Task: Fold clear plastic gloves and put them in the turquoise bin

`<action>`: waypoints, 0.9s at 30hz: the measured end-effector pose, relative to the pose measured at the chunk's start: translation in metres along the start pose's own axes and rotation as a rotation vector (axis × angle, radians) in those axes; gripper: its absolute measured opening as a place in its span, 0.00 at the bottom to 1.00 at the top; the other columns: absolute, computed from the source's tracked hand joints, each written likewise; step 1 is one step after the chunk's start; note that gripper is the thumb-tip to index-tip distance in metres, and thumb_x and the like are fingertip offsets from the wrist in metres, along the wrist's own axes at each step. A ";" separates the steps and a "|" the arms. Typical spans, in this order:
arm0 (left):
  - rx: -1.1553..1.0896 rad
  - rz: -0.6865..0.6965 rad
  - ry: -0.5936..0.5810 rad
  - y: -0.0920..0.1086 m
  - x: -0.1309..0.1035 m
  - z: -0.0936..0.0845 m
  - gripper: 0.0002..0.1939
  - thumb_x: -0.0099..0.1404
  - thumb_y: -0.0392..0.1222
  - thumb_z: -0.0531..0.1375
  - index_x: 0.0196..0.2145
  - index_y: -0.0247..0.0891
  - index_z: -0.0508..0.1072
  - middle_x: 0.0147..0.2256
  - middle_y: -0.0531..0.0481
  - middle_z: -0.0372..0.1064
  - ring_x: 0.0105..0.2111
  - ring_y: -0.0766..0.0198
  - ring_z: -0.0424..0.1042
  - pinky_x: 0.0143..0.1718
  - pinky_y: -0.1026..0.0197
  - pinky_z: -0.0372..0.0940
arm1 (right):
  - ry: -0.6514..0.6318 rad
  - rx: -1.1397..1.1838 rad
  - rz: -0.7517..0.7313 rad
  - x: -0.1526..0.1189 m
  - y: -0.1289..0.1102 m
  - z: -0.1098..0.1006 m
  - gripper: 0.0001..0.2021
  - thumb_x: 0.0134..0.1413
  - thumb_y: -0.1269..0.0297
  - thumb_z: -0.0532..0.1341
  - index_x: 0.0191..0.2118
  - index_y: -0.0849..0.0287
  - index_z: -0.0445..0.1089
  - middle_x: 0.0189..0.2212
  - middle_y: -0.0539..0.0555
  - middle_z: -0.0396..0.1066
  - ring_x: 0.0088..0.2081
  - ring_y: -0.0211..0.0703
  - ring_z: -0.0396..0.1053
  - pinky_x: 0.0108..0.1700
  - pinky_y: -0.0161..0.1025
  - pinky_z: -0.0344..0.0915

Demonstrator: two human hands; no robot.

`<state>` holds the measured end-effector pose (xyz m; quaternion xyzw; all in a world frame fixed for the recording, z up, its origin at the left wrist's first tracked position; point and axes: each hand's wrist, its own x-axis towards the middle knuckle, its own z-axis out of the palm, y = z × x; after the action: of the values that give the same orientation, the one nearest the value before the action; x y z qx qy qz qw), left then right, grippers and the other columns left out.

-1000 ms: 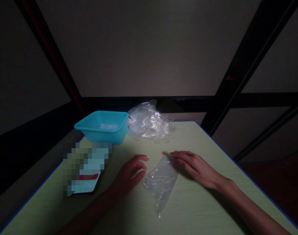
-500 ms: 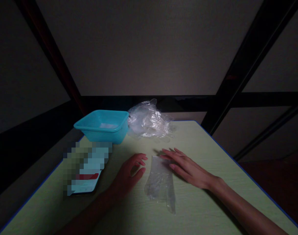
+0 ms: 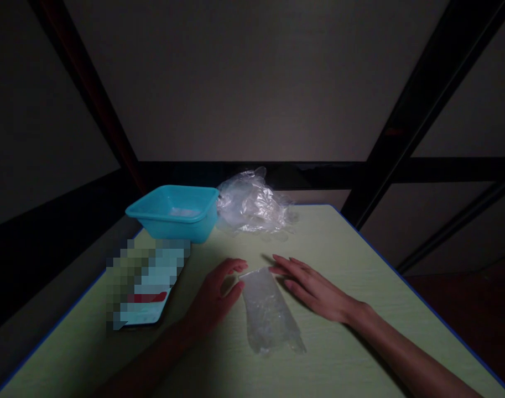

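Observation:
A clear plastic disposable glove (image 3: 271,312) lies flat on the table between my hands, its straight cuff edge at the far end and its finger end towards me. My left hand (image 3: 219,284) is at the cuff's left corner, fingers curved and thumb apart from them; whether it touches the film I cannot tell. At the cuff's right corner is my right hand (image 3: 316,287), palm down with fingers stretched out, the fingertips at or on the edge.
A blue plastic basin (image 3: 177,213) stands at the back left, beside a crumpled heap of clear plastic (image 3: 254,204). A phone (image 3: 152,293), partly pixelated, lies left of my left hand. The pale table (image 3: 335,237) has a blue edge; a wall rises behind it.
The glove's cuff end has shifted left towards my left hand and its finger end slightly right, so it now lies slanted. My right hand has moved slightly left.

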<state>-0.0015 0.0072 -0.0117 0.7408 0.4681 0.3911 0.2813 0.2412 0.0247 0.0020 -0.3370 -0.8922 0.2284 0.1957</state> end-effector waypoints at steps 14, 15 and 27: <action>0.260 0.335 -0.528 -0.001 0.010 0.007 0.40 0.63 0.37 0.53 0.64 0.37 0.30 0.62 0.40 0.47 0.62 0.56 0.44 0.60 0.48 0.44 | 0.003 0.136 -0.105 0.002 0.002 -0.001 0.23 0.61 0.70 0.46 0.62 0.59 0.48 0.51 0.58 0.68 0.55 0.44 0.60 0.56 0.51 0.57; 0.290 0.345 -0.541 0.000 0.010 0.007 0.41 0.63 0.38 0.53 0.64 0.37 0.29 0.62 0.39 0.47 0.62 0.55 0.44 0.60 0.48 0.44 | -0.005 0.151 -0.109 0.002 0.002 -0.002 0.23 0.60 0.72 0.46 0.61 0.60 0.49 0.50 0.58 0.68 0.55 0.44 0.61 0.55 0.50 0.58; 0.459 0.353 -0.632 0.006 0.011 0.007 0.39 0.64 0.43 0.54 0.64 0.35 0.35 0.63 0.36 0.43 0.62 0.51 0.45 0.60 0.47 0.43 | -0.228 0.514 -0.093 -0.008 -0.005 -0.024 0.18 0.43 0.77 0.49 0.34 0.62 0.75 0.31 0.55 0.76 0.46 0.43 0.67 0.50 0.46 0.62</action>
<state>0.0108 0.0146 -0.0070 0.9363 0.2998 0.0728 0.1675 0.2562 0.0221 0.0230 -0.2073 -0.8357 0.4744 0.1833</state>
